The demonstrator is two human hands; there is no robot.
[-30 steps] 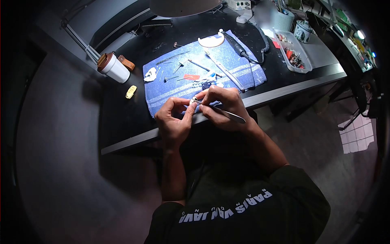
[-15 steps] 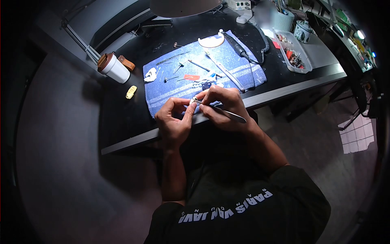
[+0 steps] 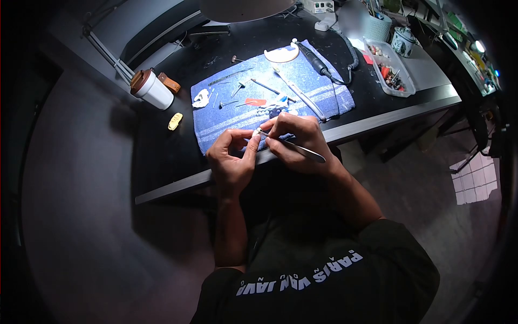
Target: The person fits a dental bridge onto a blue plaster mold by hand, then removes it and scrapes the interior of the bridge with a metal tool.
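My left hand (image 3: 233, 155) pinches a small white piece (image 3: 257, 132) between thumb and fingertips, just over the front edge of the bench. My right hand (image 3: 300, 139) grips a slim metal hand tool (image 3: 309, 153) like a pen; its flat, rounded silver end sticks out below the hand. The tool's tip meets the white piece, or nearly so; its exact shape is too small to make out. Right behind the fingers, a bluish-grey lumpy object (image 3: 270, 110) rests on a blue towel (image 3: 218, 121).
On the towel lie a white-handled brush (image 3: 302, 96), small rotary bits (image 3: 229, 103), a red strip (image 3: 254, 101) and a corded handpiece (image 3: 314, 60). A white cup with brown lid (image 3: 156, 93) stands left, near a yellowish piece (image 3: 174, 121). A clear plastic box (image 3: 396, 93) sits right.
The small white piece appears slightly turned in my left fingertips, and the tool's tip has shifted a little. Both hands otherwise keep nearly the same place.
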